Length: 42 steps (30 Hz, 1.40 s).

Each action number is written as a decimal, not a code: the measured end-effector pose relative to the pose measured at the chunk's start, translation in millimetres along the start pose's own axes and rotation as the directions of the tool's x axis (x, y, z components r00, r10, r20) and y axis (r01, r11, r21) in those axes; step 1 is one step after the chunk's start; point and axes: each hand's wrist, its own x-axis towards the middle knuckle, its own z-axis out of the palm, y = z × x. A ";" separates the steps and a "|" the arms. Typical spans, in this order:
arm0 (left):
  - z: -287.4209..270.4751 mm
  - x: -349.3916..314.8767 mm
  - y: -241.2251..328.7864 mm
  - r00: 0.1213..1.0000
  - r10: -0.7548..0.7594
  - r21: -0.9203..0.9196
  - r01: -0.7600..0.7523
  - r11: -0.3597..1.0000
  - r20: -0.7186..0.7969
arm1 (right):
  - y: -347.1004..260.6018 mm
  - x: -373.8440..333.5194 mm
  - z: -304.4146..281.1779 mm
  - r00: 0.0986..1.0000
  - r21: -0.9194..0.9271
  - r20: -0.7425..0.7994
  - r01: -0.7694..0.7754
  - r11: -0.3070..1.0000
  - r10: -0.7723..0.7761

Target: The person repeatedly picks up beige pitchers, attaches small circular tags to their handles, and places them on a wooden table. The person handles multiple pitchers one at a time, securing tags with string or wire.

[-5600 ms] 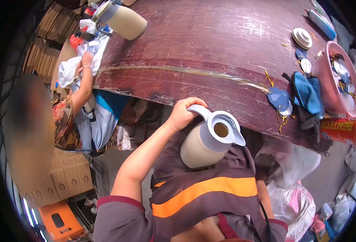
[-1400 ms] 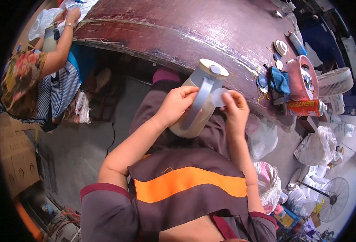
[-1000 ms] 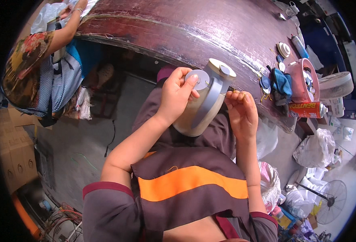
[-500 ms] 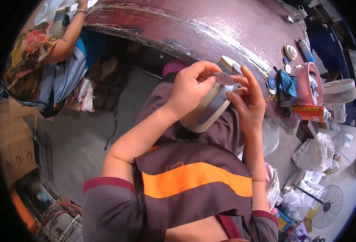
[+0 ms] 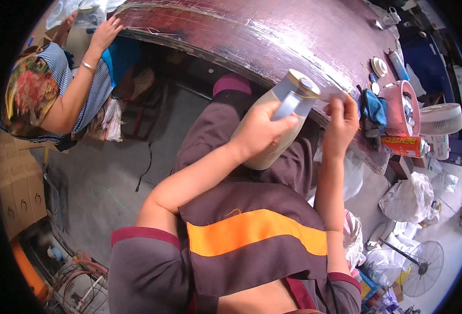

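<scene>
A grey and beige thermos jug (image 5: pixel 286 142) leans tilted across my lap, its top toward the table edge. My left hand (image 5: pixel 262 128) is closed around its light grey handle (image 5: pixel 287 106). At the upper right of the jug, my right hand (image 5: pixel 342 116) pinches a round, pale hang tag (image 5: pixel 332 93), somewhat blurred. A thin yellow string (image 5: pixel 309 97) runs from the jug's neck toward the tag. My palm and part of the handle are hidden.
A dark red table (image 5: pixel 231 31) spans the far side. On its right lie a pink basket (image 5: pixel 398 107), blue cloth (image 5: pixel 373 110), a red spray can (image 5: pixel 403 146) and loose tags. Another person (image 5: pixel 58 99) works at the left. A standing fan (image 5: pixel 422 268) is at lower right.
My left hand has left the tag and taken the jug's handle. My right hand has moved right with the tag, drawing the string out. The jug's top has turned into view.
</scene>
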 end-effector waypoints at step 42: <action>-52.3 81.6 -73.0 0.991 0.067 0.627 -0.127 0.769 0.119 | 118.8 -103.2 -41.7 0.613 0.075 0.278 -0.782 0.619 0.740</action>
